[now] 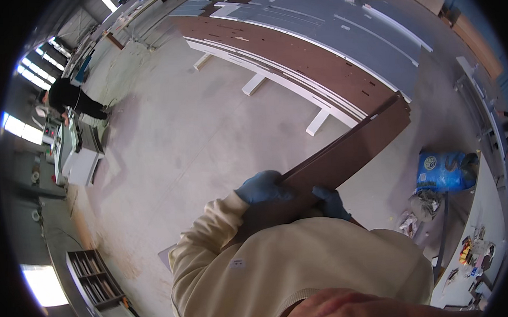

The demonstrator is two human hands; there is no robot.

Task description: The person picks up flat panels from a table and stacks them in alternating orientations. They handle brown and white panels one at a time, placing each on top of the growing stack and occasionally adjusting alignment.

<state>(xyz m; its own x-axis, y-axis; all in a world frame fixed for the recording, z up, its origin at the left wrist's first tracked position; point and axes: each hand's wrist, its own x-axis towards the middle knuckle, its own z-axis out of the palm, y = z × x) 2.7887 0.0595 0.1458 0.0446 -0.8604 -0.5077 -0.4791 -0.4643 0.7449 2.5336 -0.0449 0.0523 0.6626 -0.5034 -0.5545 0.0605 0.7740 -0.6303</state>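
Note:
Long dark brown panels [344, 154], at least two lying together, slant from my body toward the far right. Their far end reaches the corner of a large stack of boards. My left hand [264, 186], in a blue glove, is closed over the left edge of the panels. On the opposite edge my right hand [331, 202], gloved in blue too, grips with its thumb on the upper face. Its other fingers are partly hidden. The near end of the panels is hidden by my torso and left sleeve.
Grey and brown boards [333, 30] are stacked ahead on white supports [319, 122] standing on the concrete floor. A blue sack [441, 171] lies to the right, near a white table [467, 245] with small items. Far left, a person [73, 98] bends at a machine.

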